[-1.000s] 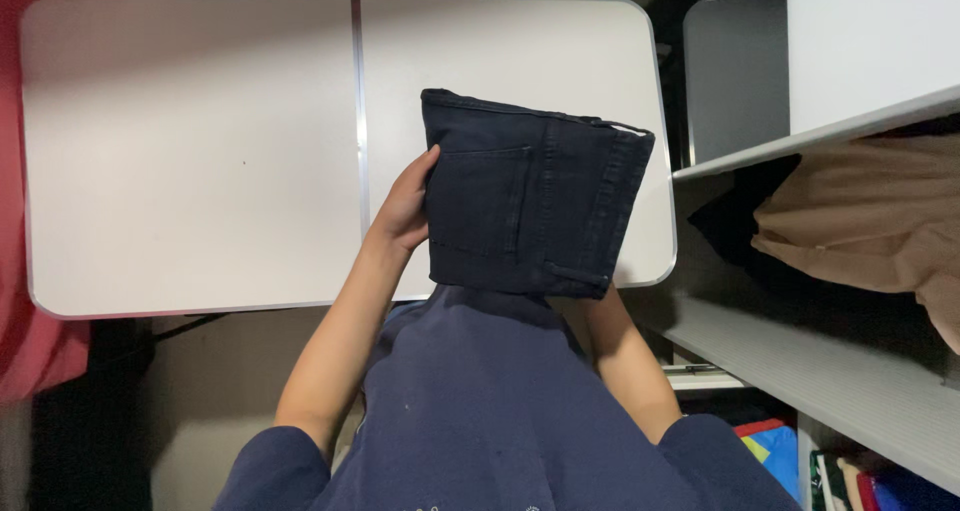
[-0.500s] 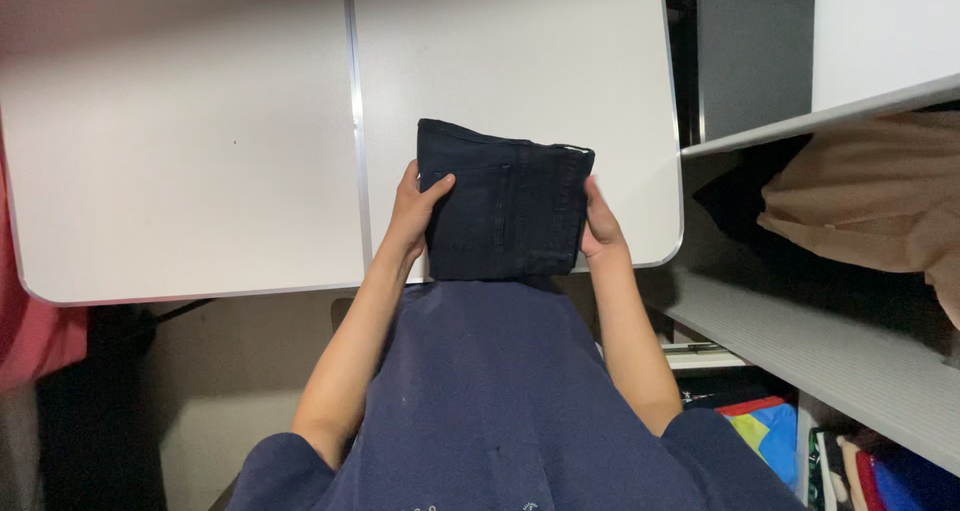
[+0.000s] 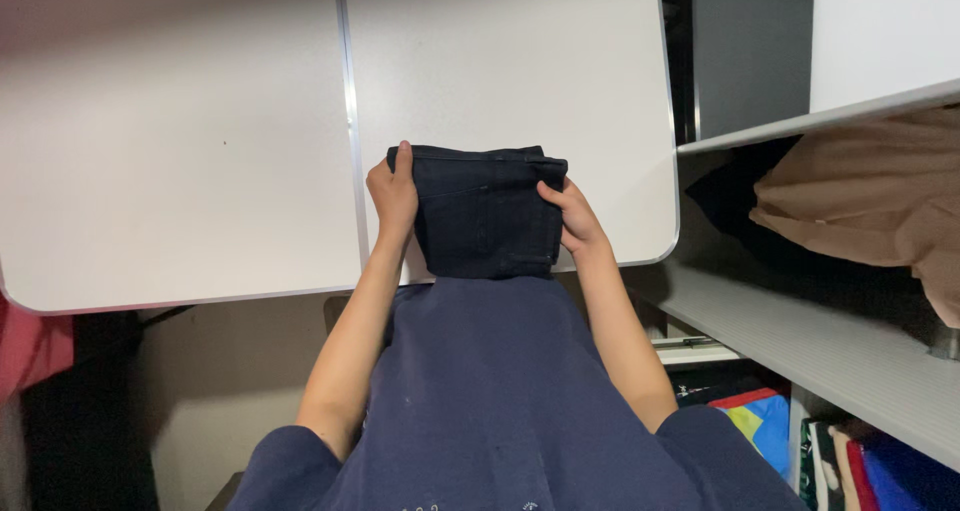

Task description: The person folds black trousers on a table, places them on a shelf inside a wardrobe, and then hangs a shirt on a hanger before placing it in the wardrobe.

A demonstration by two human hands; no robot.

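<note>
A folded pair of dark navy jeans (image 3: 485,216) lies near the front edge of a white folding table (image 3: 200,141), just right of its centre seam. My left hand (image 3: 392,191) grips the bundle's far left corner. My right hand (image 3: 568,214) holds the right side, thumb on top of the fabric. Both forearms reach out from a dark blue shirt (image 3: 480,401) that fills the lower middle of the view.
To the right stands a grey shelving unit (image 3: 830,361) with a beige garment (image 3: 870,201) and dark clothing on one shelf, and colourful folded clothes (image 3: 800,441) lower down. A red cloth (image 3: 25,351) hangs at the far left.
The jeans went from held up in the air to lying compact on the table. My hands slid to the far corners and the bundle looks smaller and squarer.
</note>
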